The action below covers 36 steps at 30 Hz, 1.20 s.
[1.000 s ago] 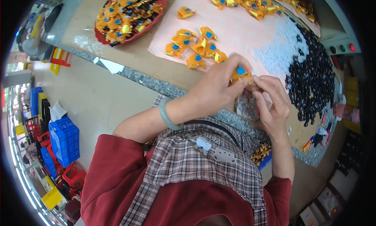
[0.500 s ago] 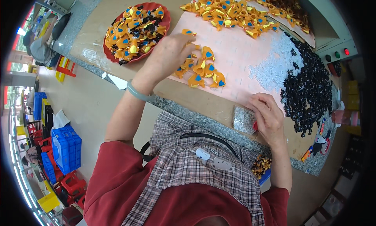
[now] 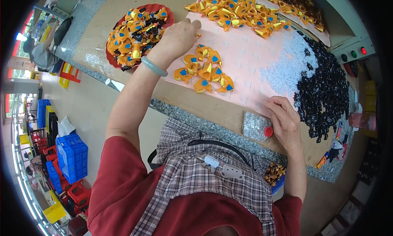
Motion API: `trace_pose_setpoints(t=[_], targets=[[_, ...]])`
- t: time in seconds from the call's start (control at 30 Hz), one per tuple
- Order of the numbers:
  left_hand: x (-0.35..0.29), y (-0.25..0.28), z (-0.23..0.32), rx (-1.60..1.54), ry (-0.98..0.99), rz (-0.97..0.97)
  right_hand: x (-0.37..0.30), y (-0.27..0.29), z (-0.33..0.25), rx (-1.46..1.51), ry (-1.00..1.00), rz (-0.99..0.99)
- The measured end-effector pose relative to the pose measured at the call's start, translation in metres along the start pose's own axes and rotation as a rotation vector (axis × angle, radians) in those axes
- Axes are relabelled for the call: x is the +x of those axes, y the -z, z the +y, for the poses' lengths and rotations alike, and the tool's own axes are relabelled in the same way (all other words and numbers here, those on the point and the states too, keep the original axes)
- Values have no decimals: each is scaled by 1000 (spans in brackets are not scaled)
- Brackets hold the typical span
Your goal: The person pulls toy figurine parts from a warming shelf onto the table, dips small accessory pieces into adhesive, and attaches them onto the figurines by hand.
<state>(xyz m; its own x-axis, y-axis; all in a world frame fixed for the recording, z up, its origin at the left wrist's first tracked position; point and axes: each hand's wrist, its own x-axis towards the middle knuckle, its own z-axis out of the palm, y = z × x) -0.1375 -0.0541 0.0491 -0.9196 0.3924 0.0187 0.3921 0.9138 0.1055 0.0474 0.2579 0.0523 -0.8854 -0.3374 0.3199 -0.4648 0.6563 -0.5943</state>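
My left hand point(image 3: 178, 40) is over the left end of a pink sheet point(image 3: 241, 52), just right of a red scalloped plate point(image 3: 115, 58) heaped with orange pieces. Its fingers are bent down and closed; an orange bit shows beside the fingertips, and what they hold is hidden. Close by lies a loose cluster of small orange cup-shaped pieces point(image 3: 204, 70) with blue and yellow parts. At the sheet's near edge, my right hand point(image 3: 285, 121) has its thumb and fingers drawn together, with nothing nameable between them. Beside it lies a clear flat container point(image 3: 253, 124) with a red cap point(image 3: 268, 131).
More orange pieces point(image 3: 237, 13) are piled along the sheet's far edge. Small white pieces point(image 3: 282, 66) and a heap of small black pieces point(image 3: 321, 95) spread at the right. A grey machine with lights point(image 3: 353, 52) stands far right. Blue crates point(image 3: 71, 158) stand left, on the floor.
My left hand has moved farther from me, off the loose orange cluster. My right hand has shifted slightly right, uncovering more of the red cap.
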Motion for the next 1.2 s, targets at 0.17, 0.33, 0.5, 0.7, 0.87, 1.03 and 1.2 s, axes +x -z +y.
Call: trace_pose_setpoints(t=[0.17,0.33,0.5,0.7,0.87,1.03,1.2], targets=[[-21,13,17,-568,-82,234,-1,1,11,-53,32,47],[-32,11,26,-678,-173,284,0,-1,17,-67,-13,44],[-37,8,9,-343,-159,84,-2,1,21,-91,-18,45],[-17,-2,6,-241,-237,104,-2,5,24,-101,-47,41],[48,-16,21,-85,-342,295,-1,6,26,-94,-52,57],[66,-27,26,-58,-315,218,-5,11,32,-127,-74,66],[69,-32,22,-17,-358,226,-1,8,37,-126,-164,75]])
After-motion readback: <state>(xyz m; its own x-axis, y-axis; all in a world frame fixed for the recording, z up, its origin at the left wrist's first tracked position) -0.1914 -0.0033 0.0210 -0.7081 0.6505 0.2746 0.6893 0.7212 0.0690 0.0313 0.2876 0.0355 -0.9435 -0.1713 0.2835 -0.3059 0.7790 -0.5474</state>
